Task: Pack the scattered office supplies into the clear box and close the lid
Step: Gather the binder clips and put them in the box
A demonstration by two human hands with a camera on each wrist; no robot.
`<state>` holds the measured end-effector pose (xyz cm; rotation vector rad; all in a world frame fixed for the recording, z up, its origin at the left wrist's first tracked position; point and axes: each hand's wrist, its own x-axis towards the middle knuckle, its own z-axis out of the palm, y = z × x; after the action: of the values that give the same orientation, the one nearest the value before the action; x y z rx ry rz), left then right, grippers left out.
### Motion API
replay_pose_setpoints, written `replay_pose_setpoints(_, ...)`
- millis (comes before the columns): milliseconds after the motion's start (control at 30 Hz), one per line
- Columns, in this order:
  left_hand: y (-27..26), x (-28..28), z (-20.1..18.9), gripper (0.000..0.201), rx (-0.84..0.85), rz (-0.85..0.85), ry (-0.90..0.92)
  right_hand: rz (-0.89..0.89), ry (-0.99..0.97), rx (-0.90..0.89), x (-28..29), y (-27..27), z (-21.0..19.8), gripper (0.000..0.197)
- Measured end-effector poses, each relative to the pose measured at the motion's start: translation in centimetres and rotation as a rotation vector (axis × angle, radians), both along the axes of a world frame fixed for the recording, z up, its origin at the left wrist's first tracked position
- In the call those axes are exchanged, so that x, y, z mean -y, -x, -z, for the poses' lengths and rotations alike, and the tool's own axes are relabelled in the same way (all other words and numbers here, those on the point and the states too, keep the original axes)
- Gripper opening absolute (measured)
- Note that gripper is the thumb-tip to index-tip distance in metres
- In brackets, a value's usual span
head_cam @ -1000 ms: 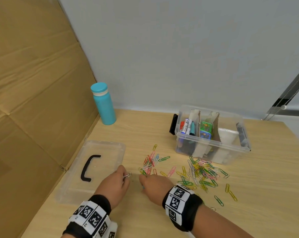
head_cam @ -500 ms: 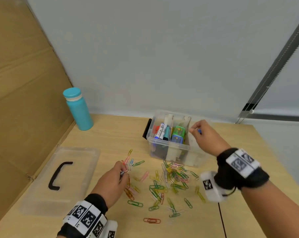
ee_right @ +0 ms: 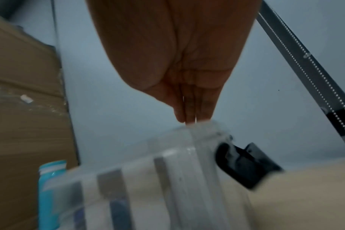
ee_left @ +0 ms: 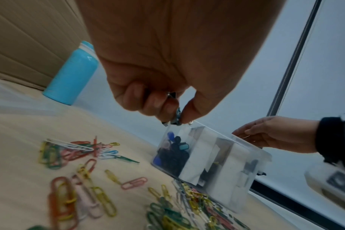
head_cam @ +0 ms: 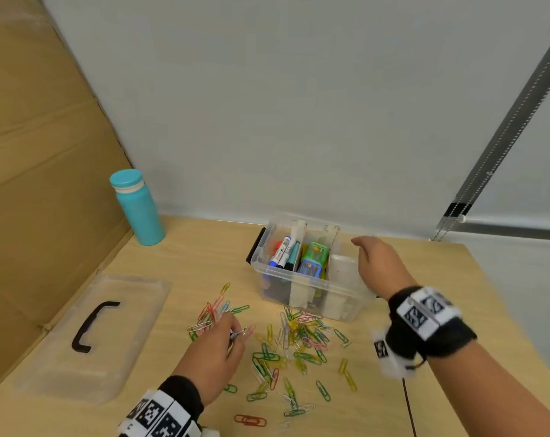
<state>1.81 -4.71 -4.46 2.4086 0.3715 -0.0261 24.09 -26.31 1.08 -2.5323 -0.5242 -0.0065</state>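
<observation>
The right hand is hovering over the right end of the clear box, at 1 o'clock on the surface, its fingers hanging straight and close together above the rim; motion blur is making it hard to say whether they are pinching anything. The left hand is covering part of the paper clips scattered at 6 o'clock, and only the left wrist view is showing its thumb and fingers clamped on a small dark metal clip whose kind I cannot tell. The lid is lying off the box at 9 o'clock, and a teal bottle is standing at 11 o'clock, cut off in the right wrist view.
</observation>
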Motion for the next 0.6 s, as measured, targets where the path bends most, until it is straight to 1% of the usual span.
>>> replay_pose_setpoints(67,-1.1,1.3,-1.1,0.008,0.015,0.038,-0.013,0.003,0.050,0.116,1.3,2.0,1.8,0.041)
replay_pose_setpoints(133,-3.0,3.1,-2.8,0.009,0.057,0.078,-0.034,0.018,0.123,0.151,2.2,2.9,3.7,0.050)
replay_pose_setpoints(200,-5.6,5.3,-4.8,0.008,0.096,0.103,-0.054,0.028,0.088,0.145,2.3,3.4,5.2,0.054)
replay_pose_setpoints(300,-10.7,8.6,-7.0,0.009,0.125,0.146,-0.121,0.045,0.012,0.156,1.9,3.8,6.3,0.055)
replay_pose_setpoints(400,-17.0,10.9,-8.3,0.018,0.065,0.215,-0.253,0.065,0.009,0.170,1.8,4.0,6.6,0.055)
replay_pose_setpoints(467,-20.5,11.7,-8.8,0.024,0.001,0.221,-0.347,0.070,0.015,0.161,1.7,4.1,6.6,0.059)
replay_pose_setpoints(533,-22.9,12.0,-9.2,0.029,-0.066,0.195,-0.376,0.065,0.024,0.161,1.7,4.1,6.5,0.068)
replay_pose_setpoints(600,-24.3,12.0,-9.4,0.034,-0.148,0.213,-0.363,0.054,0.035,0.167,1.8,4.1,6.4,0.071)
